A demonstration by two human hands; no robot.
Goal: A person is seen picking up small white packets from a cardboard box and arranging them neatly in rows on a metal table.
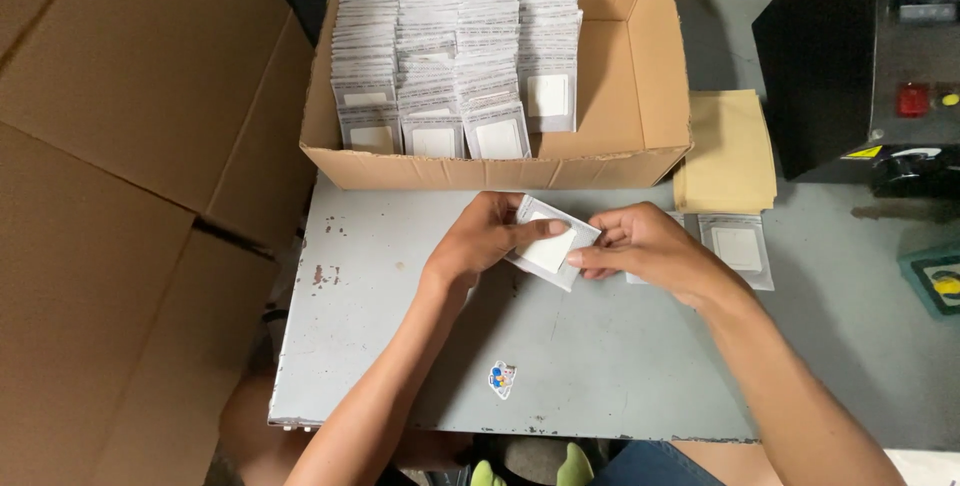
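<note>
Both hands pinch one small clear packet (551,243) just in front of the cardboard box (640,151): left hand (487,238) clamped on its near edge, right hand (640,243) on its far corner. Rows of packets (455,56) fill the box. Right of the box lie tan envelopes (728,151) and a loose packet (738,249).

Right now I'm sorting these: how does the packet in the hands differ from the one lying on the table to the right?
The held packet is lifted and tilted, pinched by the left hand and right hand; the table packet lies flat and untouched. The held one is partly covered by fingers; the other shows whole. Both are clear with a white square insert.
</note>
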